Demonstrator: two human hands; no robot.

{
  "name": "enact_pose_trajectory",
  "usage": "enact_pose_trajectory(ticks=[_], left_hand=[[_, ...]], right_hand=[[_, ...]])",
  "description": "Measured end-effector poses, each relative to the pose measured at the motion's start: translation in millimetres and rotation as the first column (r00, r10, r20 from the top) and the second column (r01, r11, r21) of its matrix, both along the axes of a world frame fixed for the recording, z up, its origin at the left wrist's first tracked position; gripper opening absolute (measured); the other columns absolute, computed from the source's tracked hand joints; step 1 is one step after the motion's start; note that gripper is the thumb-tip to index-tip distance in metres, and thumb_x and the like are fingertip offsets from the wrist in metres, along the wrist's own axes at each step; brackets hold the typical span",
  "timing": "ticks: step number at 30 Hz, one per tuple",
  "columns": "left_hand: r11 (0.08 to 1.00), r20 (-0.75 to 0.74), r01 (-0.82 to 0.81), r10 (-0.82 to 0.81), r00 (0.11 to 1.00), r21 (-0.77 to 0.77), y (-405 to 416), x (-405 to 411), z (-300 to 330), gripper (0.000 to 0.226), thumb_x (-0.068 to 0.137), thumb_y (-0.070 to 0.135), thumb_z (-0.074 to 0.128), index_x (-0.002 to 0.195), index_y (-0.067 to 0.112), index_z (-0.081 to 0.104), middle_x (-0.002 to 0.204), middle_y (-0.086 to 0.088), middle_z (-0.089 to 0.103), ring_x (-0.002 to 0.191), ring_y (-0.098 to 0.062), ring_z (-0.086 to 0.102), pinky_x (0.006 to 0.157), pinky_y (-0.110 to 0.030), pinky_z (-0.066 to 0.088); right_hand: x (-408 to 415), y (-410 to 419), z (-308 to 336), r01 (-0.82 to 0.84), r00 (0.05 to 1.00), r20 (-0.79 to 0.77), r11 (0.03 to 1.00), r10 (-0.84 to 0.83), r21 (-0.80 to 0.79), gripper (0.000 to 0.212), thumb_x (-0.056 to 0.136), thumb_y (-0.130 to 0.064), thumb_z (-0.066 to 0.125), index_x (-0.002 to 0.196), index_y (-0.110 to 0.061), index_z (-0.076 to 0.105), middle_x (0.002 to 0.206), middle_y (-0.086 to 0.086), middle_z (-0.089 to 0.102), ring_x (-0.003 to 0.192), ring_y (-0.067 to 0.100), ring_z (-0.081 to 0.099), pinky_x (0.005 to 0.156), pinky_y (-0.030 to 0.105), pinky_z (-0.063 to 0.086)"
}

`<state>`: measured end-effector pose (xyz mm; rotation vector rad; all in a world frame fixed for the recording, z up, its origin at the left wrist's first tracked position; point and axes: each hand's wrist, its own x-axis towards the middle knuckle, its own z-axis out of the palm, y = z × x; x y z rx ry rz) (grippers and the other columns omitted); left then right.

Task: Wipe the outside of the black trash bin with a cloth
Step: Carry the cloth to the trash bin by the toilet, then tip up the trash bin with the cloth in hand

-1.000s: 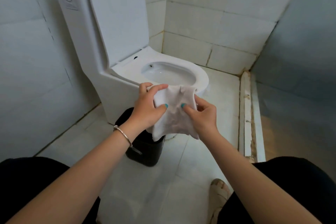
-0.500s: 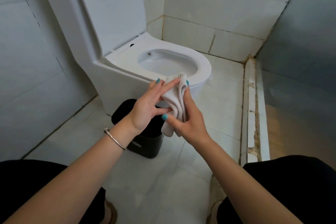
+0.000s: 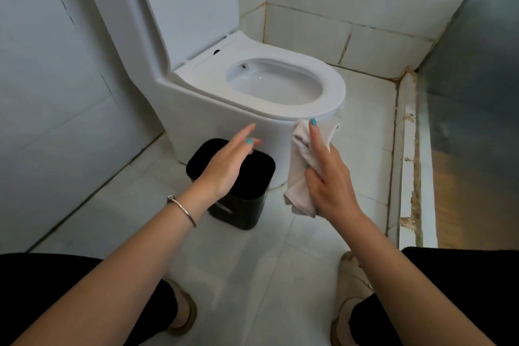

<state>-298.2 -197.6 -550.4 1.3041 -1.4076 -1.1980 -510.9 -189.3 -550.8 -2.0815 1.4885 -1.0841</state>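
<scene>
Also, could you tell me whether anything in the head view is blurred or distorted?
In the head view, the left hand has motion-blurred fingertips over the black trash bin; the right hand and cloth look sharper; wide-angle distortion bends the wall tile lines.

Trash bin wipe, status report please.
Left hand open above black bin. Right hand holds cloth, off the bin. Nothing in the way.

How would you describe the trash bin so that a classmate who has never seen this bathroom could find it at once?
Start at the white toilet with its lid raised. On the tiled floor against the toilet's base stands the trash bin, partly hidden by the open left hand. It is the only black, square, round-cornered thing among white fixtures.
</scene>
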Motion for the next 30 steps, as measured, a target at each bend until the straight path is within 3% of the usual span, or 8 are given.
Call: enact_pose_trajectory(ticks=[2, 5, 8, 12, 15, 22, 25, 30], left_hand=[[0.997, 0.359, 0.058, -0.074, 0.931, 0.055, -2.4, 4.5, -29.4, 0.062, 0.092, 0.032, 0.053, 0.149, 0.037, 0.027, 0.133, 0.018, 0.052, 0.127, -0.012, 0.047, 0.104, -0.026, 0.035], [0.971, 0.722, 0.217, -0.223, 0.654, 0.103, -4.2, -4.0, -66.4, 0.083, 0.091, 0.031, 0.062, 0.155, 0.028, 0.009, 0.141, -0.002, 0.049, 0.129, -0.026, 0.045, 0.109, -0.038, 0.035], [0.947, 0.767, 0.279, -0.298, 0.568, 0.161, -10.9, -20.4, -88.0, 0.090, 0.090, 0.042, 0.062, 0.155, 0.030, 0.003, 0.149, -0.004, 0.042, 0.135, -0.030, 0.039, 0.115, -0.040, 0.027], [0.942, 0.879, 0.245, -0.308, 0.364, 0.228, -20.0, -34.7, -108.2, 0.091, 0.093, 0.042, 0.058, 0.155, 0.025, -0.006, 0.111, -0.014, 0.065, 0.098, -0.031, 0.062, 0.077, -0.035, 0.047], [0.962, 0.927, 0.169, -0.255, 0.274, 0.215, -24.2, -39.4, -116.7, 0.078, 0.099, 0.038, 0.046, 0.155, 0.017, -0.005, 0.100, -0.011, 0.068, 0.087, -0.028, 0.063, 0.072, -0.035, 0.044], [0.988, 0.951, 0.125, -0.127, 0.282, 0.095, -8.3, -32.3, -116.3, 0.068, 0.100, 0.032, 0.046, 0.155, 0.024, 0.007, 0.092, -0.004, 0.068, 0.082, -0.022, 0.063, 0.065, -0.031, 0.041], [0.998, 0.902, 0.059, -0.056, 0.428, 0.034, 8.2, -26.8, -102.4, 0.069, 0.099, 0.034, 0.050, 0.155, 0.028, 0.010, 0.090, -0.002, 0.068, 0.078, -0.019, 0.062, 0.068, -0.030, 0.044], [0.992, 0.702, -0.124, 0.113, 0.703, -0.035, 45.7, -42.9, -90.6, 0.071, 0.095, 0.030, 0.057, 0.154, 0.033, 0.018, 0.123, -0.002, 0.065, 0.110, -0.027, 0.062, 0.091, -0.040, 0.050]], right_hand=[[-15.2, 0.6, -2.5, 0.039, 0.999, 0.007, 0.999, -0.039, 0.032, 0.089, 0.089, 0.001, 0.042, 0.130, -0.074, 0.016, 0.141, 0.005, 0.043, 0.115, 0.020, 0.049, 0.083, 0.015, 0.032], [-35.6, 4.5, -7.6, 0.098, 0.995, -0.008, 0.994, -0.097, 0.045, 0.089, 0.090, 0.003, 0.041, 0.131, -0.074, 0.018, 0.138, 0.005, 0.042, 0.105, 0.015, 0.047, 0.075, 0.012, 0.033], [-50.6, 8.7, -12.6, 0.152, 0.988, 0.014, 0.986, -0.153, 0.074, 0.086, 0.092, 0.001, 0.041, 0.132, -0.072, 0.019, 0.135, 0.003, 0.043, 0.098, 0.006, 0.043, 0.071, 0.004, 0.033], [-58.1, 13.1, -14.4, 0.181, 0.980, 0.057, 0.977, -0.188, 0.114, 0.086, 0.093, 0.001, 0.041, 0.130, -0.074, 0.017, 0.133, 0.002, 0.044, 0.093, 0.006, 0.047, 0.070, 0.008, 0.036], [-55.3, 12.2, -14.3, 0.196, 0.974, 0.089, 0.971, -0.209, 0.138, 0.085, 0.091, 0.002, 0.040, 0.130, -0.071, 0.018, 0.132, -0.001, 0.044, 0.089, -0.001, 0.045, 0.071, 0.003, 0.037], [-46.2, 12.6, -9.2, 0.130, 0.982, 0.114, 0.979, -0.149, 0.160, 0.088, 0.091, 0.000, 0.038, 0.128, -0.077, 0.015, 0.134, -0.003, 0.043, 0.100, 0.005, 0.046, 0.075, 0.010, 0.036], [-46.4, 16.4, -8.2, 0.124, 0.979, 0.137, 0.976, -0.150, 0.180, 0.088, 0.091, 0.000, 0.038, 0.129, -0.077, 0.014, 0.130, -0.003, 0.044, 0.100, 0.011, 0.049, 0.078, 0.017, 0.037], [-44.7, 21.9, -14.6, 0.114, 0.983, 0.117, 0.972, -0.140, 0.207, 0.086, 0.091, 0.000, 0.037, 0.132, -0.073, 0.015, 0.127, -0.001, 0.046, 0.100, 0.015, 0.050, 0.081, 0.022, 0.039]])
